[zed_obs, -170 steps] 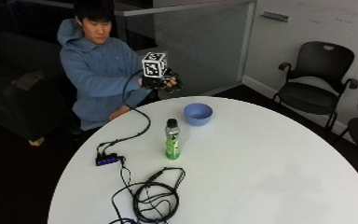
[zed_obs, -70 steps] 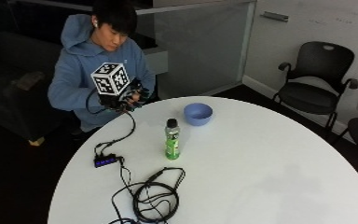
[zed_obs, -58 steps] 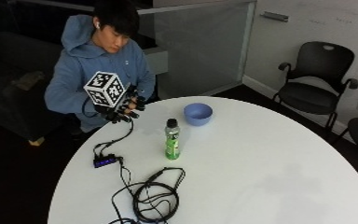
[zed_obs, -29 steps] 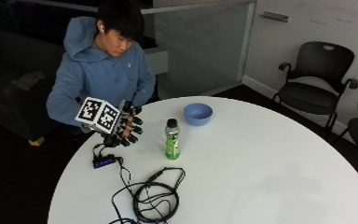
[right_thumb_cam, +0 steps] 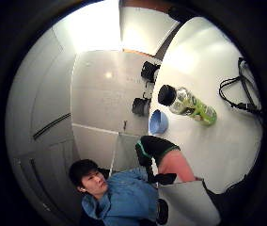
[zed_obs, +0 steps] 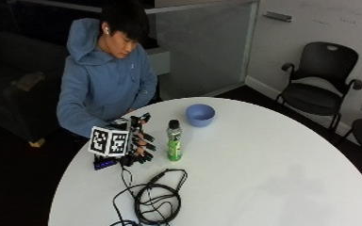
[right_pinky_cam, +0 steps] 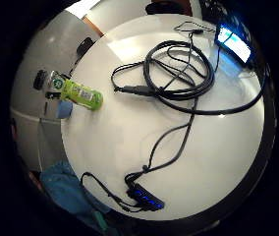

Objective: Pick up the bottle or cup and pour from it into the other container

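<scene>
A green bottle [zed_obs: 175, 140] with a black cap stands upright on the round white table [zed_obs: 262, 174]. Just behind it sits an empty blue bowl [zed_obs: 200, 114]. My gloved right hand [zed_obs: 139, 139] hovers a little to the left of the bottle, palm toward it, fingers spread and holding nothing. The thumb side palm view shows the bottle [right_thumb_cam: 190, 104] and the bowl [right_thumb_cam: 158, 123] beside it. The little finger side palm view catches the bottle [right_pinky_cam: 78, 92] and the bowl [right_pinky_cam: 64, 109] too.
A coil of black cable [zed_obs: 154, 197] lies near the table's front left edge. A small black hub with blue lights [zed_obs: 104, 164] sits by the hand. Black office chairs [zed_obs: 322, 84] stand beyond the table at the right.
My right hand has come down from chest height to just above the table, stopping close to the left of the bottle. Bottle and bowl have stayed put.
</scene>
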`<act>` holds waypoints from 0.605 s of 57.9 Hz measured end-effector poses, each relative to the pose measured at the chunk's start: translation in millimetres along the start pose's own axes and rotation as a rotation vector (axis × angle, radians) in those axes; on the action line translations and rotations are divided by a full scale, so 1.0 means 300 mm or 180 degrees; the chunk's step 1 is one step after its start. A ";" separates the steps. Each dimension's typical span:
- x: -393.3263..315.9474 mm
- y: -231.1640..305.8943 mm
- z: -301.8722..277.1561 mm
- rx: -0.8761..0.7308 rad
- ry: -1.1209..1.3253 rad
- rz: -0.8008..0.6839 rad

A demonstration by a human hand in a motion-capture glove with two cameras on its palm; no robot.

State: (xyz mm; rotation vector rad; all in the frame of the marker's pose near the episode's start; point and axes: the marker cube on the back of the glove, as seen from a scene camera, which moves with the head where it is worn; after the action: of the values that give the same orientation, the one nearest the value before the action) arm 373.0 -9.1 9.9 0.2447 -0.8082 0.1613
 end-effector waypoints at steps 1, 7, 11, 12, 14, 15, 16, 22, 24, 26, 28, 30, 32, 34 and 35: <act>0.004 -0.002 0.006 0.0000 -0.0016 0.0001; 0.023 -0.017 0.037 -0.0044 -0.0068 -0.0004; 0.037 -0.031 0.070 -0.0112 -0.0117 0.0017; 0.039 -0.035 0.076 -0.0121 -0.0130 0.0017; 0.043 -0.044 0.090 -0.0139 -0.0150 0.0014; 0.045 -0.046 0.098 -0.0151 -0.0159 0.0012; 0.048 -0.047 0.108 -0.0164 -0.0167 0.0010; 0.054 -0.063 0.161 -0.0230 -0.0225 -0.0018; 0.054 -0.068 0.181 -0.0244 -0.0266 -0.0037; 0.053 -0.072 0.202 -0.0256 -0.0315 -0.0057; 0.051 -0.076 0.221 -0.0264 -0.0368 -0.0070; 0.050 -0.081 0.239 -0.0275 -0.0415 -0.0080; 0.048 -0.085 0.258 -0.0290 -0.0462 -0.0086; 0.046 -0.089 0.276 -0.0309 -0.0511 -0.0086; 0.045 -0.091 0.284 -0.0321 -0.0531 -0.0088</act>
State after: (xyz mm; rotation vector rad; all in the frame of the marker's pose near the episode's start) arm 329.4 -58.2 72.2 0.1754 -0.9754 0.0743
